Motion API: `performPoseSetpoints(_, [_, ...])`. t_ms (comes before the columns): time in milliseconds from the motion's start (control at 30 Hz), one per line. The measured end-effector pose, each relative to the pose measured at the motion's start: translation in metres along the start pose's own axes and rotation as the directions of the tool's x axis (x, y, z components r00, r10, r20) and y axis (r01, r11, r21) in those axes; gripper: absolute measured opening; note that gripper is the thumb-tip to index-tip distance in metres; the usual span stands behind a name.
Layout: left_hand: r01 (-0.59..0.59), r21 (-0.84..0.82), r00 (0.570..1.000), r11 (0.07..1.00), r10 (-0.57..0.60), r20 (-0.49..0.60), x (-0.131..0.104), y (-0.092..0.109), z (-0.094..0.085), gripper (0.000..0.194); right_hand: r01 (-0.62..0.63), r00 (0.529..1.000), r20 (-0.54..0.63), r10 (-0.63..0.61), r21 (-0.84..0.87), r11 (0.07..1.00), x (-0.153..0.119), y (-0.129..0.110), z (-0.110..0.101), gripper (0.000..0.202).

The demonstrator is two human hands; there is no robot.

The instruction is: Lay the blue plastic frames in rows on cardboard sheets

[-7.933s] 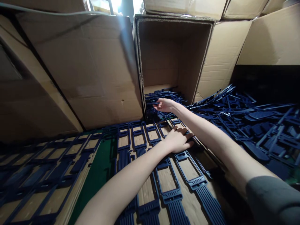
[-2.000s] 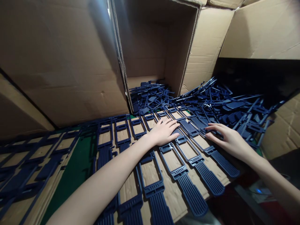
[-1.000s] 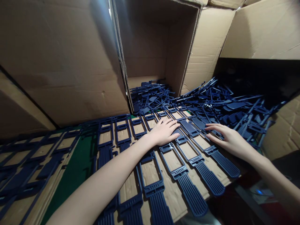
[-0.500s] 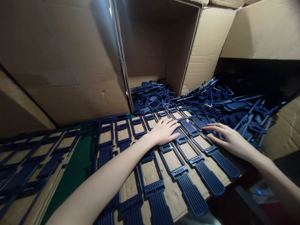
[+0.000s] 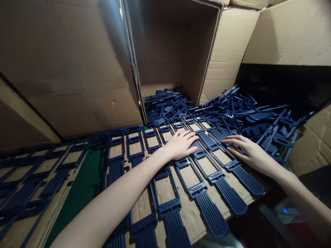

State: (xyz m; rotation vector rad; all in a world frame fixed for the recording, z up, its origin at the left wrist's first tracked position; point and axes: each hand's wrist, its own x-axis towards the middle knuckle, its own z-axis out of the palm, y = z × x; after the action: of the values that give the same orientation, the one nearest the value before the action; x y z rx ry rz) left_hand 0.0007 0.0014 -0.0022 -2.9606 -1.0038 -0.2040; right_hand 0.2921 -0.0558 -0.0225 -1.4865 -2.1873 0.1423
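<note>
Rows of dark blue plastic frames with ribbed, rounded tongues lie across a cardboard sheet (image 5: 192,220). My left hand (image 5: 182,144) rests flat on frames in the middle of the rows, its fingers stretched to the right and slightly apart. My right hand (image 5: 245,150) is at the right end of the rows, its fingers extended over the top part of the rightmost front frame (image 5: 243,175); whether the fingertips touch it I cannot tell. Nothing shows in either hand. Another front frame (image 5: 205,196) lies just below my left hand.
A heap of loose blue parts (image 5: 258,120) spreads at the back right. More parts lie at the mouth of an open cardboard box (image 5: 165,51). At the left, another batch of frames (image 5: 38,179) lies on cardboard, beside a green strip of surface (image 5: 80,186).
Both hands stay almost where they were. The right hand has shifted very slightly left, and the whole view has drifted a little.
</note>
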Motion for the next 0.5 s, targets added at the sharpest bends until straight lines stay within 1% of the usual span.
performPoseSetpoints(200, [0.006, -0.020, 1.000, 1.000, -0.005, 0.021, 0.000, 0.000, -0.001, 0.051, 0.016, 1.000, 0.021, -0.015, -0.003, 1.000, 0.004, 0.000, -0.004, 0.038])
performPoseSetpoints(367, [0.003, -0.035, 1.000, 0.999, -0.003, 0.014, 0.000, 0.000, -0.001, 0.052, -0.012, 1.000, 0.004, 0.012, 0.013, 1.000, 0.011, 0.000, -0.007, 0.041])
performPoseSetpoints(433, [0.007, -0.038, 1.000, 0.999, -0.007, 0.021, 0.000, 0.000, -0.001, 0.052, -0.006, 1.000, 0.028, 0.005, 0.029, 1.000, 0.014, 0.000, -0.007, 0.044])
performPoseSetpoints(500, [0.010, -0.042, 1.000, 0.999, -0.009, 0.025, 0.000, 0.000, -0.001, 0.053, 0.022, 0.996, 0.083, -0.025, 0.044, 0.999, 0.017, 0.000, -0.005, 0.048])
